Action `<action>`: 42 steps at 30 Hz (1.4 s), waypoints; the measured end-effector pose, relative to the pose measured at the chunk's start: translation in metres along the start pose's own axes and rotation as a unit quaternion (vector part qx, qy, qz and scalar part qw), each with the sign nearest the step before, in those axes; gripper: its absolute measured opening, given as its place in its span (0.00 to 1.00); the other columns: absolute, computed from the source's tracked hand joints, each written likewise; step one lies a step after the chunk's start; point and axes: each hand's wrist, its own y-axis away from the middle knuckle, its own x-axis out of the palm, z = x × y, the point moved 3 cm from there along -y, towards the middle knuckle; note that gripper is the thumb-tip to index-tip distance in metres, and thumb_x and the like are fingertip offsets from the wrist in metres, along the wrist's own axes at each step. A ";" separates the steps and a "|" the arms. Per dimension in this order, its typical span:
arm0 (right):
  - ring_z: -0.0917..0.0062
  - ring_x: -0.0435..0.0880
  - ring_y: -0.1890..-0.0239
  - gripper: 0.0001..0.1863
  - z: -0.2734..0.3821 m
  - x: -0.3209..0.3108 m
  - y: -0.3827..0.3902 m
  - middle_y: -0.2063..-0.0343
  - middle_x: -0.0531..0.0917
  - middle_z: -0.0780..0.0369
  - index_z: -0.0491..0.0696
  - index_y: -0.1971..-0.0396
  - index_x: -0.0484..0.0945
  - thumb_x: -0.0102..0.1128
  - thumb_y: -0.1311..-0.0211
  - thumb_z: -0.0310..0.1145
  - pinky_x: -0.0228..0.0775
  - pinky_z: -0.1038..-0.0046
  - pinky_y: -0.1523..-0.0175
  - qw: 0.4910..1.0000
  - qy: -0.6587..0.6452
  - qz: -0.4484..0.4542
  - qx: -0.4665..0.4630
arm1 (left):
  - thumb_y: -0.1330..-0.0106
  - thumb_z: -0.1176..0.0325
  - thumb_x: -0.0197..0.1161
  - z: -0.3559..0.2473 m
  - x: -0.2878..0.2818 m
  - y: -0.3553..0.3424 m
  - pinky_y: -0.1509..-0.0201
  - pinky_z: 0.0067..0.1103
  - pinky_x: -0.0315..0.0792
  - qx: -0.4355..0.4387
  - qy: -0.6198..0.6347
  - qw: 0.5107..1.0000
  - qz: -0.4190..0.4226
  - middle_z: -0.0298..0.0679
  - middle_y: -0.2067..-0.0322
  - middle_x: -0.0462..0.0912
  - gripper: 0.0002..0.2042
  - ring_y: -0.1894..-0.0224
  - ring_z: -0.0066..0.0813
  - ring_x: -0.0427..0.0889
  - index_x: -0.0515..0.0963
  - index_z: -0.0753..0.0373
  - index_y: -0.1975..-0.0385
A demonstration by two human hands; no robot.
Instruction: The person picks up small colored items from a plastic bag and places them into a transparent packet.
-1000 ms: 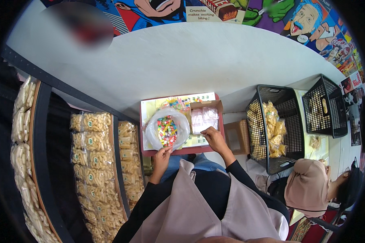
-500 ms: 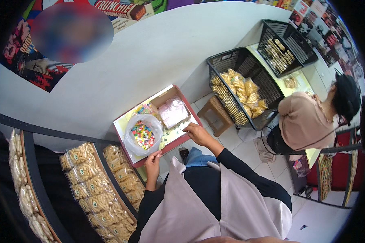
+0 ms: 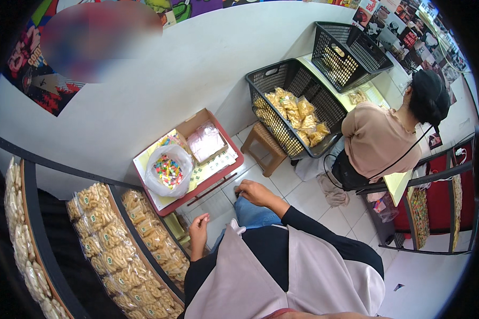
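Observation:
My left hand (image 3: 199, 228) is loosely closed below the red-edged stand (image 3: 185, 199), its thumb and fingertips close together; I cannot make out whether it holds anything. My right hand (image 3: 253, 192) hangs above my lap with curled fingers, apart from the stand, its contents hidden if it has any. On the stand are an open clear bag (image 3: 167, 171) of small multicoloured pieces, probably wrapped sweets, and a cardboard box (image 3: 202, 139) of pink packets, over pale sheets with small labels.
Racks of bagged snacks (image 3: 104, 231) stand at my left. At right are a black crate (image 3: 298, 117) of snack bags on or beside a stool (image 3: 266, 146), a second crate (image 3: 348, 58), and another person (image 3: 378, 143) facing a side table. A white wall (image 3: 143, 80) is ahead.
Both hands have drawn back from the stand toward my body. The view has turned right, bringing more of the crates, other person and right-hand racks into sight.

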 end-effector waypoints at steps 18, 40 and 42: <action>0.60 0.77 0.60 0.10 -0.135 -0.183 -0.033 0.67 0.77 0.55 0.44 0.63 0.79 0.56 0.46 0.26 0.69 0.66 0.55 0.983 0.004 -0.160 0.093 | 0.36 0.70 0.58 -0.082 0.112 -0.181 0.59 0.19 0.73 0.031 -0.099 0.994 -0.016 0.39 0.67 0.83 0.09 0.63 0.23 0.81 0.79 0.66 0.59; 0.59 0.78 0.62 0.09 -0.126 -0.158 -0.146 0.67 0.78 0.55 0.43 0.64 0.79 0.57 0.46 0.26 0.70 0.64 0.58 1.000 -0.002 0.003 -0.006 | 0.43 0.74 0.61 -0.010 -0.038 -0.212 0.58 0.26 0.74 -0.055 -0.195 0.930 -0.307 0.45 0.67 0.83 0.10 0.64 0.34 0.82 0.80 0.65 0.62; 0.59 0.78 0.62 0.09 -0.117 -0.150 -0.147 0.66 0.77 0.55 0.43 0.64 0.79 0.57 0.46 0.26 0.70 0.64 0.58 1.000 -0.009 -0.006 0.005 | 0.45 0.73 0.62 -0.011 -0.039 -0.233 0.56 0.28 0.74 -0.064 -0.184 0.951 -0.238 0.46 0.66 0.82 0.10 0.62 0.37 0.82 0.80 0.64 0.62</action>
